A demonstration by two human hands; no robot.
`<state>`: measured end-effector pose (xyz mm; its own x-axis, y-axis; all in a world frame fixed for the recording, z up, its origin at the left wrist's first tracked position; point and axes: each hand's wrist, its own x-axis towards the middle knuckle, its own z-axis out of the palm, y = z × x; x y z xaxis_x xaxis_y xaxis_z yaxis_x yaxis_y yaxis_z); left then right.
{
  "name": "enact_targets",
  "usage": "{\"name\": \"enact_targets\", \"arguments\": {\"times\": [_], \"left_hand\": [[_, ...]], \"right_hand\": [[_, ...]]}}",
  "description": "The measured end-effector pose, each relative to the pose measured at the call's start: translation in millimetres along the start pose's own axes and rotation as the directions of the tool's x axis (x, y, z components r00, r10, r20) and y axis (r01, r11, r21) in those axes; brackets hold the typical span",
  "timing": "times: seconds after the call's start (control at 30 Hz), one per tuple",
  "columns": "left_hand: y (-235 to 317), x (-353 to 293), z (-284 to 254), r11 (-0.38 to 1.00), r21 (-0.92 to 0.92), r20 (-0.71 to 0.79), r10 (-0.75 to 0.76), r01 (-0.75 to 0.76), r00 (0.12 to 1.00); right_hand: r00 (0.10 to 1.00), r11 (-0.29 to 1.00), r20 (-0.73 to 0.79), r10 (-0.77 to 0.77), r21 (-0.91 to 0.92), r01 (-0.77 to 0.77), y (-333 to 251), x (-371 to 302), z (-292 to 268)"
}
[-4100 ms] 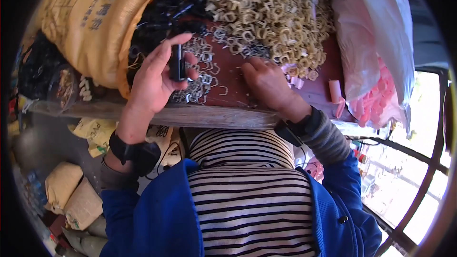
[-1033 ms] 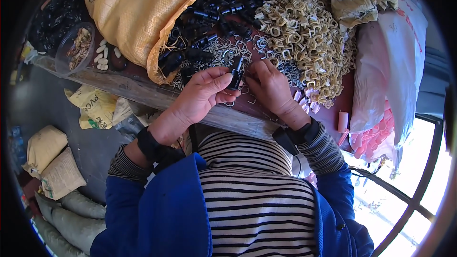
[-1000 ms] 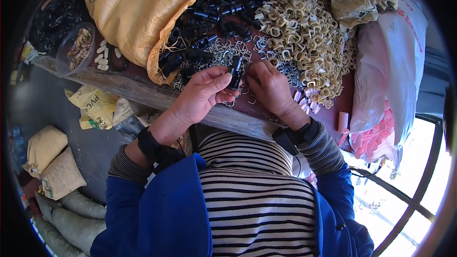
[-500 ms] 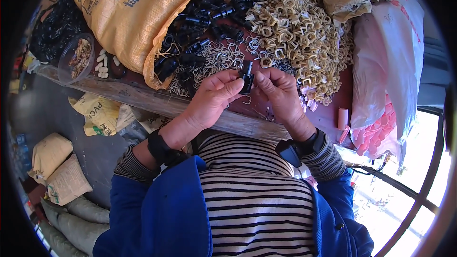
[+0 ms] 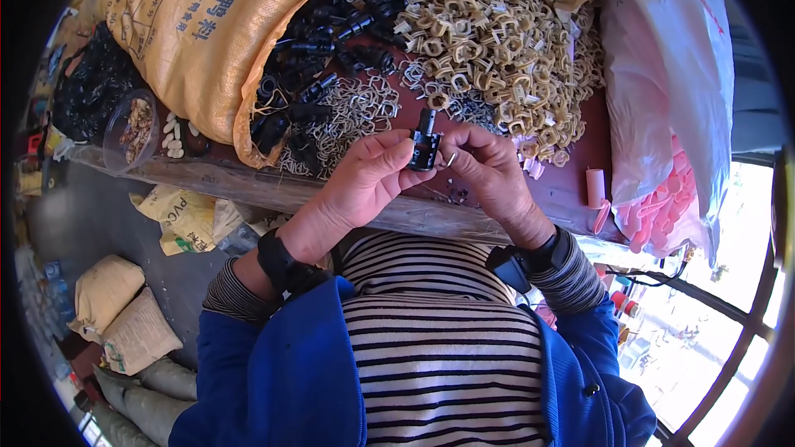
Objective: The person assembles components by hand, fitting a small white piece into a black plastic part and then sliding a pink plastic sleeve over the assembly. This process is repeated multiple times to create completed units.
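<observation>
Above the front edge of the table, my left hand (image 5: pixel 352 186) grips a black plastic fitting (image 5: pixel 425 151) between thumb and fingers. Its narrow stem points away from me, and a squarish, frame-like body sits below. Right beside it, my right hand (image 5: pixel 490 178) pinches a small metal piece (image 5: pixel 450 160), likely one of the bent wire clips; its full shape is hidden by the fingertips. Beyond my hands lie a heap of silvery bent wire clips (image 5: pixel 356 112), a large mound of beige U-shaped plastic pieces (image 5: pixel 497 45) and a pile of black fittings (image 5: pixel 352 29).
An orange woven sack (image 5: pixel 190 41) lies open at the left, beside a clear tub (image 5: pixel 116 136). At the right stand a white plastic bag (image 5: pixel 662 74) with pink parts (image 5: pixel 667 199) and a pink cylinder (image 5: pixel 595 186). The table's wooden edge (image 5: pixel 248 186) runs before me.
The black fitting has been turned, so its frame-like side now shows. My right fingertips have moved lower beside it, with the metal piece now visible in them. The whole view has shifted slightly.
</observation>
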<state>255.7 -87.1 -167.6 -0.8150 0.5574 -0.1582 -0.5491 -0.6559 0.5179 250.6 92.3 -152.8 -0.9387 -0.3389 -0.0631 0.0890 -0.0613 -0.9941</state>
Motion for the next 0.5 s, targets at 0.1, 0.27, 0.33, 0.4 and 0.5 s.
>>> {"name": "enact_targets", "arguments": {"times": [0.1,0.27,0.33,0.4,0.5], "left_hand": [[-1,3,6,1.000,0.006,-0.020,-0.026,0.026,0.999],[-3,8,16,0.995,-0.016,-0.040,-0.100,0.099,0.994],[-5,10,21,0.993,-0.008,-0.054,-0.117,0.117,0.992],[-7,11,24,0.991,-0.004,-0.061,-0.132,0.132,0.989],[-6,12,26,0.984,0.040,-0.051,-0.173,0.175,0.984]], "right_hand": [[0.998,0.997,0.022,-0.060,0.048,0.059,-4,-4,-3],[0.992,0.990,-0.109,-0.069,-0.131,0.055,-16,-12,-9],[0.983,0.952,-0.085,-0.162,-0.275,0.133,-19,-15,-9],[0.976,0.924,-0.074,-0.204,-0.343,0.168,-21,-17,-10],[0.935,0.788,-0.015,-0.353,-0.543,0.289,-24,-18,-12]]}}
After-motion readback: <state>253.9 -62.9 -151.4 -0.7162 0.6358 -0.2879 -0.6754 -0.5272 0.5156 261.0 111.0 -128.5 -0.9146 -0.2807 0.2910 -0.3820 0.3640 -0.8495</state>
